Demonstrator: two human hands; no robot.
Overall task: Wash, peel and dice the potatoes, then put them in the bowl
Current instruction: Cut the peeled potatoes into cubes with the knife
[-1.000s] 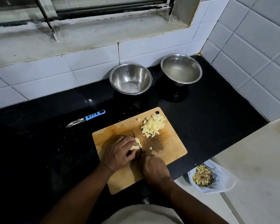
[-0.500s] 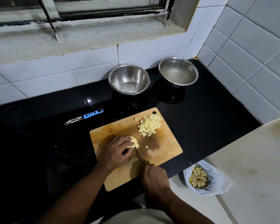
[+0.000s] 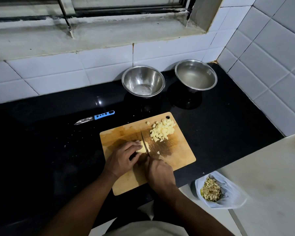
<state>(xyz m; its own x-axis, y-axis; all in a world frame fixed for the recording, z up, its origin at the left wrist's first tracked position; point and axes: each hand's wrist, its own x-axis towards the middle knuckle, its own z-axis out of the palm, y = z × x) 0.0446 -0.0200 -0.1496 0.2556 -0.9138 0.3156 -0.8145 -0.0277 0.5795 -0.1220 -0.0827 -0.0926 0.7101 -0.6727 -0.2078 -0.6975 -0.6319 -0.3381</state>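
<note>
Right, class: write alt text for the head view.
A left hand steadies a potato piece on a wooden board while the right hand cuts it with a knife; diced potato lies nearby.

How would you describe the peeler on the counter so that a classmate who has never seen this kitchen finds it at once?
Start at the black counter and find the wooden cutting board. Just beyond its far left corner lies the peeler, flat on the counter. It alone has a bright blue handle; nothing touches it.
</note>
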